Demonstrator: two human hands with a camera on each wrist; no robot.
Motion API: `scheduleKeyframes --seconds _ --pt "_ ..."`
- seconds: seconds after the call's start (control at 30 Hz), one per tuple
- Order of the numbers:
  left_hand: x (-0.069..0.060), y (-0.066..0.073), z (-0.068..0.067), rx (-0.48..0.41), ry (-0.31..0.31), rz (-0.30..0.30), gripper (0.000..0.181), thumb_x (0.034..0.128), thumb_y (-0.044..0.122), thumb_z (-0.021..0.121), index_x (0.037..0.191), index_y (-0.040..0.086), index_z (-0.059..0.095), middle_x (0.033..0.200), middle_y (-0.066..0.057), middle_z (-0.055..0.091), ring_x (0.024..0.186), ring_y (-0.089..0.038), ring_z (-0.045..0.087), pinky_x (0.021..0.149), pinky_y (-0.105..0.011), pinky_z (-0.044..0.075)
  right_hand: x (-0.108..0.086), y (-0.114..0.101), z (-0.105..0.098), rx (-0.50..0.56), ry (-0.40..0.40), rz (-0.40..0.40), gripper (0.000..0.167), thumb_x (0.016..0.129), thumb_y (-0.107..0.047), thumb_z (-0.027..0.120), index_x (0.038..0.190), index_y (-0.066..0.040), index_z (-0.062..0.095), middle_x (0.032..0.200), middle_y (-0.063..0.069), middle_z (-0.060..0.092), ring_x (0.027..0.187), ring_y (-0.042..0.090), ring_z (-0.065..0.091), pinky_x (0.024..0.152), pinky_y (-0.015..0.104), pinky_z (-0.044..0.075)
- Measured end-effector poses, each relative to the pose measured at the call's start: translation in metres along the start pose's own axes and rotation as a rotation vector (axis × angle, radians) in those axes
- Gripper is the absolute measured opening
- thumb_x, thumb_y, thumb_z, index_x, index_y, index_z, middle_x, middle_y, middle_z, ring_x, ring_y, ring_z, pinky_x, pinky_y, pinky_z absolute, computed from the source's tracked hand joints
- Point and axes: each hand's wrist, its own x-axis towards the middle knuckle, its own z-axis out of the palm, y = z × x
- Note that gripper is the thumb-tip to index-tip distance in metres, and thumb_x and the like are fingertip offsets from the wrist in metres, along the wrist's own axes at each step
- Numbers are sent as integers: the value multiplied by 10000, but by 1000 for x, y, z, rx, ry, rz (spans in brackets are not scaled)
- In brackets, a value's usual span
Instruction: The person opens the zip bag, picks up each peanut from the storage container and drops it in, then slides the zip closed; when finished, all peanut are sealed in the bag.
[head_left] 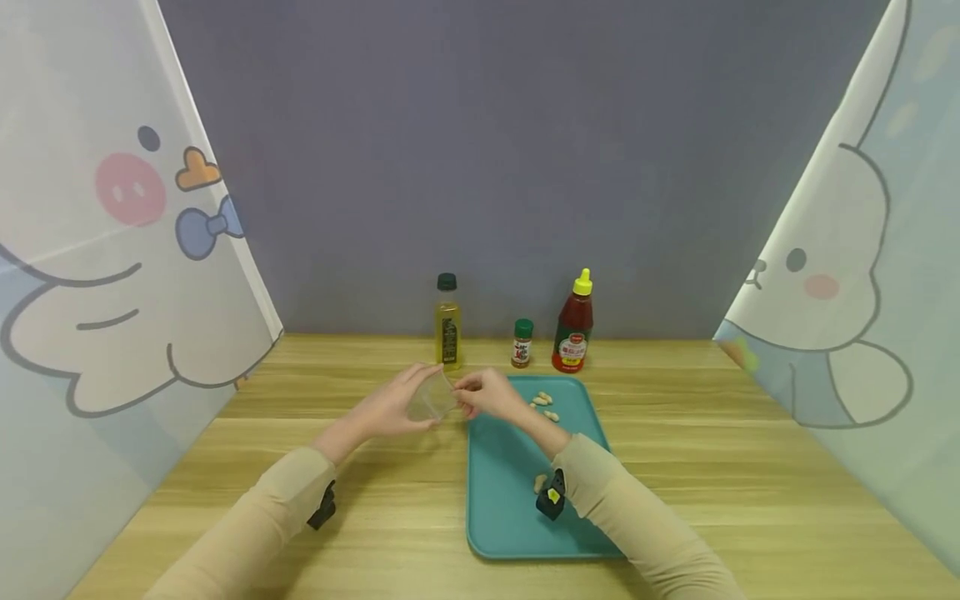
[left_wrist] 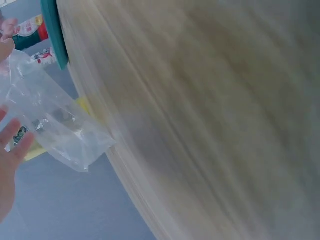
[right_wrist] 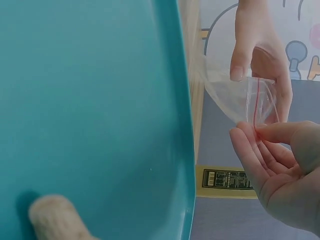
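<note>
A clear zip bag (head_left: 435, 397) with a red seal line is held up between both hands, left of the tray's far end. My left hand (head_left: 392, 407) holds its upper left side, thumb and fingers spread around it; in the right wrist view the left hand (right_wrist: 265, 60) has the bag's mouth between thumb and fingers. My right hand (head_left: 491, 394) pinches the bag's edge by the seal with thumb and forefinger. In the left wrist view the bag (left_wrist: 55, 120) hangs over the table. Several peanuts (head_left: 551, 416) lie on the teal tray (head_left: 498, 500).
An oil bottle (head_left: 447, 325) stands behind the hands, with a small green-capped spice jar (head_left: 522, 343) and a red sauce bottle (head_left: 574, 325) to its right. Wooden table surface (head_left: 712, 467) extends on both sides of the tray. A grey panel rises behind.
</note>
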Motion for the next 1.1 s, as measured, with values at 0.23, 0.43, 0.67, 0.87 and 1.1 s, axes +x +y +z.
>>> scheduleKeyframes --seconds 0.23,0.43,0.67,0.87,1.1 --pt "1 3 4 3 -4 -21 986 699 452 797 1466 96 289 1401 -116 406 1218 -302 482 914 -476 503 -2 -1 0 7 -17 2 229 931 -83 565 1102 32 665 865 207 691 697 270 676 642 386 588" --pt "1 6 5 -20 23 -31 875 742 420 773 1422 62 355 1337 -82 449 1151 -243 517 898 -416 517 -7 2 -8 -52 -44 -52 249 939 -132 567 1123 5 664 897 175 700 740 280 679 663 387 586" --pt "-1 7 6 -27 11 -36 881 740 423 772 1434 93 342 1305 -65 463 1144 -229 520 932 -413 499 -19 7 -26 -107 -69 -121 287 930 -185 588 1136 3 656 1005 195 685 898 337 659 770 399 563" --pt "-1 7 7 1 2 -49 934 728 489 759 1456 105 316 1341 -68 450 1210 -255 493 1005 -446 448 -34 10 -51 -237 -64 -188 261 931 -221 588 1130 -73 671 1070 72 686 953 191 633 798 257 527" --pt "-2 8 6 16 8 -49 919 723 485 762 1445 103 343 1314 -67 472 1162 -252 524 942 -441 494 -53 20 -78 -302 -9 -243 211 915 -191 611 1086 -93 687 1040 75 695 920 172 647 796 247 538"
